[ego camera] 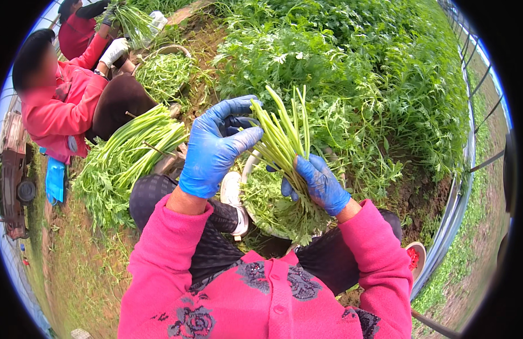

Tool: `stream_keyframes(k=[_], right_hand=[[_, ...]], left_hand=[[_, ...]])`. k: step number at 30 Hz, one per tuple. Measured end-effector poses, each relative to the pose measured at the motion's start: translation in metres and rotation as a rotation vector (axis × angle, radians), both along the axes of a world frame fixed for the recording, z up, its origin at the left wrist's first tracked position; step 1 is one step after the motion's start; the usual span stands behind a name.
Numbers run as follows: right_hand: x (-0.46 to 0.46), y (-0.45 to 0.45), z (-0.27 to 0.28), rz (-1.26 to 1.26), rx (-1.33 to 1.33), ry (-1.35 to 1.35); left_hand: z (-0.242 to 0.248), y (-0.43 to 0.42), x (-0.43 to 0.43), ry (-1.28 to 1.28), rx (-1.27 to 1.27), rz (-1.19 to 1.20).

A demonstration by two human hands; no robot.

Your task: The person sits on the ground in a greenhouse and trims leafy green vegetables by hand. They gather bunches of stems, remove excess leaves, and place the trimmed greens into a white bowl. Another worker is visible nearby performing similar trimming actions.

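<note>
In front of my chest, my right hand (323,182), in a blue glove, grips a bundle of leafy green stems (282,131). The bare stem ends point up and away from me, and the leaves hang below the hand. My left hand (223,142), also gloved in blue, is at the left side of the stem ends, thumb and fingers curved. Its fingertips are at the edge of the bundle; whether they pinch a stem is unclear. Beneath the bundle, between my legs, a round tub (248,169) holds loose green leaves.
Left of my knee lies a large pile of stems (138,140), with thin rods (153,147) sticking up beside it. Two people (66,106) sit at the upper left, near another tub (176,48) of greens. Dense crop (342,63) grows ahead. A bowl (419,258) with red items stands right.
</note>
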State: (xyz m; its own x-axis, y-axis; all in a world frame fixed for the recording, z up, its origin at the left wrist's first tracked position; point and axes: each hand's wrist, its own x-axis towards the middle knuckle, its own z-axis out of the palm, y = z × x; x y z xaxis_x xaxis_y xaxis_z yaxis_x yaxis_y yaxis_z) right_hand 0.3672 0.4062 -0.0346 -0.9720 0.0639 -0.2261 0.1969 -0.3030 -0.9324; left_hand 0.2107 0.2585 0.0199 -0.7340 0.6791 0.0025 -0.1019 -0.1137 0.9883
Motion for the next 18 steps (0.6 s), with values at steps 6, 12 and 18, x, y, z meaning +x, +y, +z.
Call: stream_keyframes(k=[6,12,18], right_hand=[[0.000,0.000,0.006,0.050,-0.033,0.016],[0.002,0.003,0.006,0.107,-0.080,0.004],[0.002,-0.002,0.008,0.101,-0.070,-0.025]], left_hand=[[0.000,-0.001,-0.001,0.466,-0.118,0.130],[0.000,-0.003,-0.005,1.398,-0.171,0.248],[0.007,-0.005,-0.016,1.772,-0.180,0.176]])
